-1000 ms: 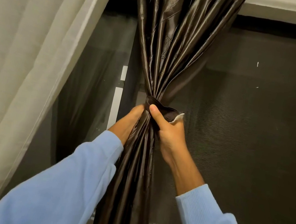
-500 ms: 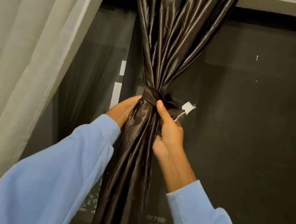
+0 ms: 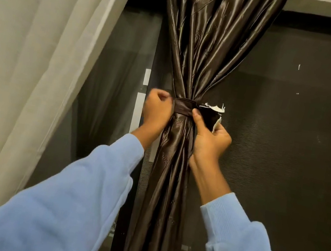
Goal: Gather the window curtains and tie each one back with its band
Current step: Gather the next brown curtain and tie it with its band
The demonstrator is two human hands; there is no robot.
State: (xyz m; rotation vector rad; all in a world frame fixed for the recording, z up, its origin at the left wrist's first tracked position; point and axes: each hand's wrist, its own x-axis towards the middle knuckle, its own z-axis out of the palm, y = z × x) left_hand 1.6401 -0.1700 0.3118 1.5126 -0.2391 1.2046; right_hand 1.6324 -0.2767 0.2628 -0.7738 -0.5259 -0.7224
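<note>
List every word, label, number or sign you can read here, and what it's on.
None: no readable text anywhere. The brown curtain, its band, the frayed white patch at the band's end and the cream curtain show no writing.

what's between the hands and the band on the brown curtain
Nothing visible. The right hand pinches the loose end of the band right of the brown curtain; the left hand is curled at its left edge, grip unclear.
</note>
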